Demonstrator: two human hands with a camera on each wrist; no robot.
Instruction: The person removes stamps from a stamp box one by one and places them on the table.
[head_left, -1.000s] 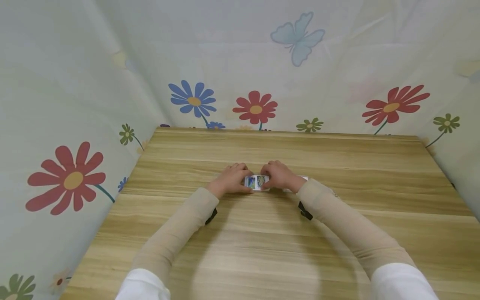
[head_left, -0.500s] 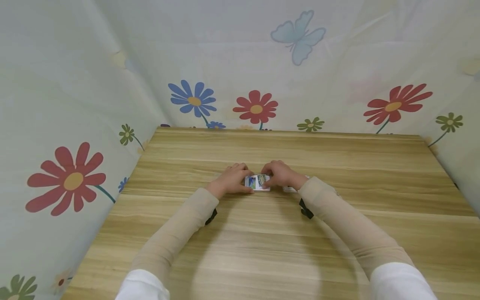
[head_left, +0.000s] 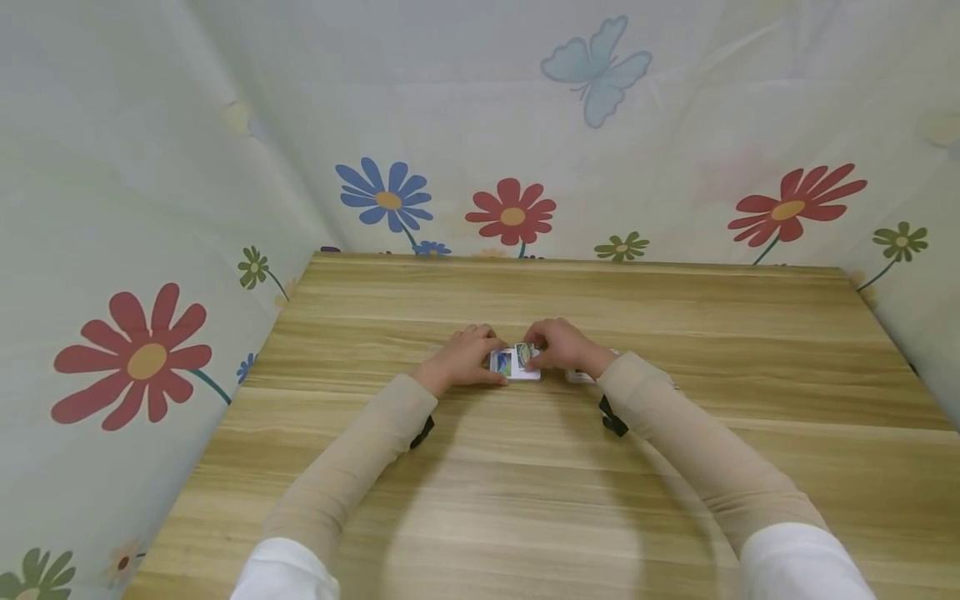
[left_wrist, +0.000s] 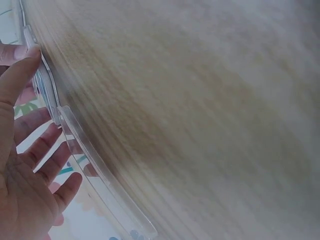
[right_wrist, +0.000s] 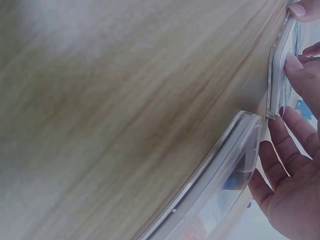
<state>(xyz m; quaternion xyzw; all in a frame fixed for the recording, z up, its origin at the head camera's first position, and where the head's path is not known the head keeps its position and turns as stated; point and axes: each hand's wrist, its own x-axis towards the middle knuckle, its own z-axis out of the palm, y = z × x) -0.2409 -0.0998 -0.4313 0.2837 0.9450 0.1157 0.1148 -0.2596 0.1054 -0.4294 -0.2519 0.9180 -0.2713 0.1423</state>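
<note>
A shallow clear plastic case lies flat on the wooden table with small picture cards in it. My left hand holds the left end, thumb at the near edge and fingers at the far one. Beside that thumb a blue-and-green picture card lies in the case. My right hand pinches a second picture card, which sits shifted toward the far side and overlaps the case's far edge. In the right wrist view the right thumb is at the case's edge, the other fingers spread behind it.
Another clear case with pictured contents lies under the right wrist, mostly hidden in the head view. A clear tray lies below the left hand. Flowered cloth hangs behind the wooden table and at its sides.
The right-hand picture card has slid toward the far side in my right fingers, baring white in the case's near part. My left hand stays in place.
</note>
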